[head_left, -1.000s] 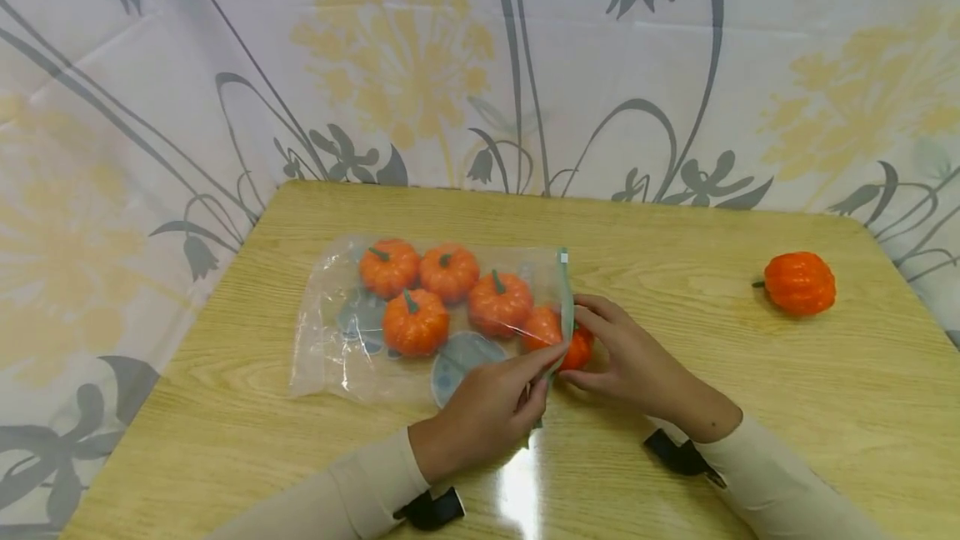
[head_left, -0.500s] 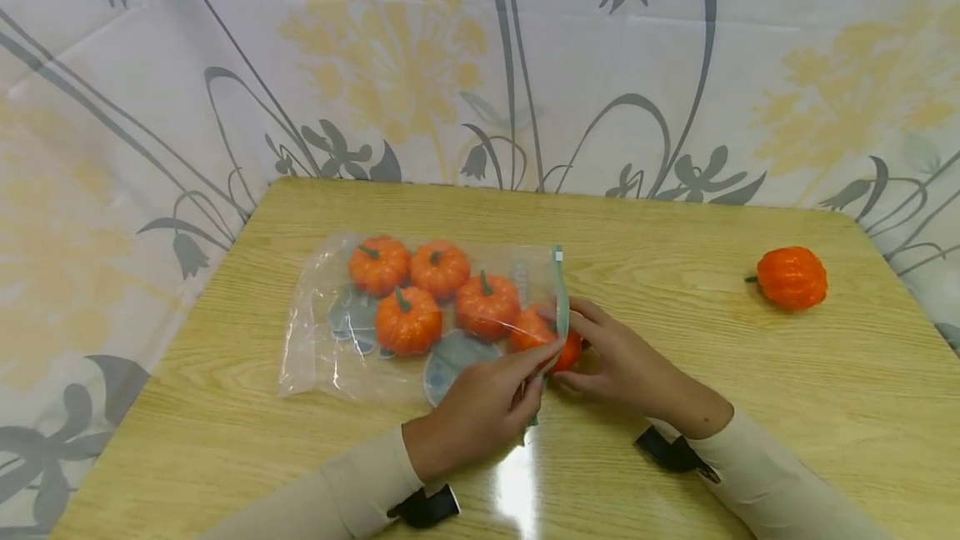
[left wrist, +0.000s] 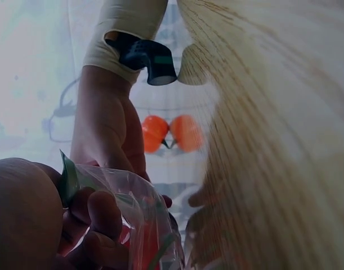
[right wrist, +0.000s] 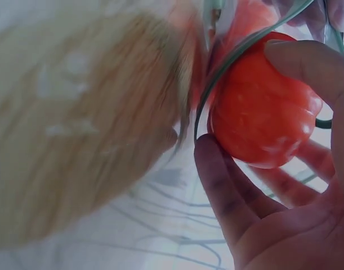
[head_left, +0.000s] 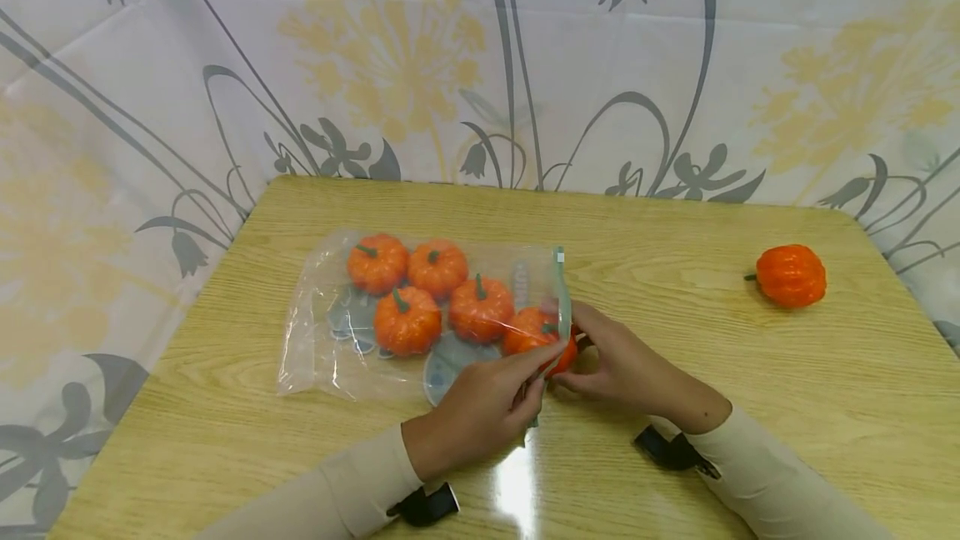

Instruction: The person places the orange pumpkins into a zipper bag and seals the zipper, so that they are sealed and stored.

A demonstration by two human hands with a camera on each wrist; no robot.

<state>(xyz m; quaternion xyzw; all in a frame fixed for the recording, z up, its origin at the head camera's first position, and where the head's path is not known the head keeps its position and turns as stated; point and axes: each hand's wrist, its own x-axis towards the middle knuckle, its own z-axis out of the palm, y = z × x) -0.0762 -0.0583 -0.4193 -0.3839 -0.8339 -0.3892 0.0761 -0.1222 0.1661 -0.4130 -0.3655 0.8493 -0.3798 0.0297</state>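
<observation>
A clear zip bag (head_left: 315,357) with a green zip edge (head_left: 562,290) lies flat, its mouth facing right. Several small orange pumpkins (head_left: 407,322) with green stems lie inside it. At the near side of the mouth, my left hand (head_left: 472,408) pinches the bag's edge between thumb and fingers. My right hand (head_left: 626,361) holds another pumpkin (right wrist: 262,107) at the opening, thumb on one side and fingers on the other. That pumpkin sits mostly within the bag, partly covered by the left fingers in the head view. The right fingertips (right wrist: 205,149) touch the green edge.
One more orange pumpkin (head_left: 791,276) lies on its side at the right of the wooden table (head_left: 675,257). A floral cloth (head_left: 480,65) hangs behind the table. Black straps (head_left: 426,507) are on both wrists.
The right hand has pushed the pumpkin leftward through the bag's mouth, and the pumpkin beside it has shifted slightly left. The left hand keeps its pinch on the edge. The head view shifted slightly.
</observation>
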